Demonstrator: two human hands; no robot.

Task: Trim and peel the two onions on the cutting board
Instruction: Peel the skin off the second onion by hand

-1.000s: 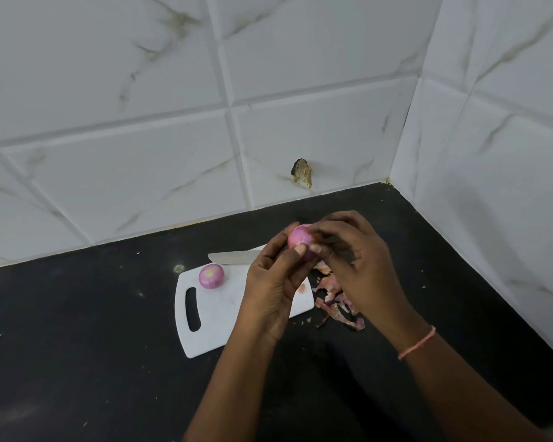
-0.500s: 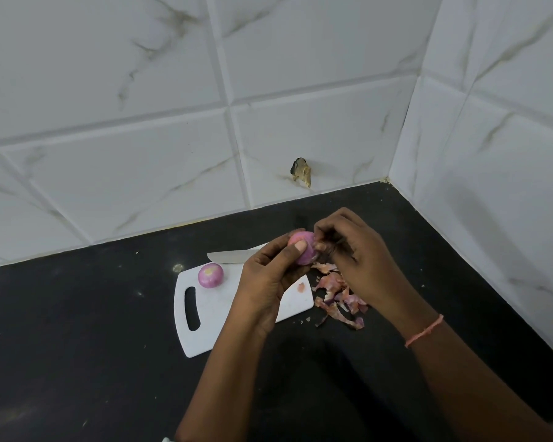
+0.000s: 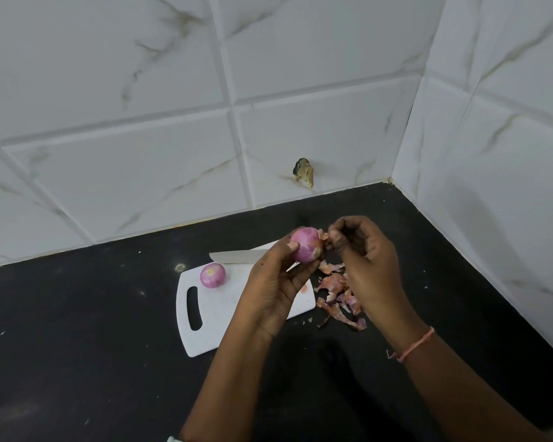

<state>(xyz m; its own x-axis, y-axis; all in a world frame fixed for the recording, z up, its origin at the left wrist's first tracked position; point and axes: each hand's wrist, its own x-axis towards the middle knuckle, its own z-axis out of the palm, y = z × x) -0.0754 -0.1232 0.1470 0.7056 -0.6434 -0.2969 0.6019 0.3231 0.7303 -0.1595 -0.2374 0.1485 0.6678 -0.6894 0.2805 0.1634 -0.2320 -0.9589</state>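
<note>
My left hand (image 3: 273, 288) grips a pink-purple onion (image 3: 307, 244) above the right part of the white cutting board (image 3: 214, 317). My right hand (image 3: 364, 250) is just right of it and pinches a strip of onion skin (image 3: 327, 234) that still hangs at the onion's side. A second onion (image 3: 212, 275), smooth and purple, rests on the board near its handle slot. A knife blade (image 3: 237, 256) lies along the board's far edge; its handle is hidden behind my left hand.
A pile of onion peels (image 3: 335, 295) lies on the black counter (image 3: 77, 346) just right of the board. White tiled walls (image 3: 141, 122) meet in a corner at the back right. A brown scrap (image 3: 304, 172) sticks to the back wall.
My right hand has pulled a strip of skin away from the held onion toward the right. More of the onion's smooth surface shows. The board, knife and other onion have not moved.
</note>
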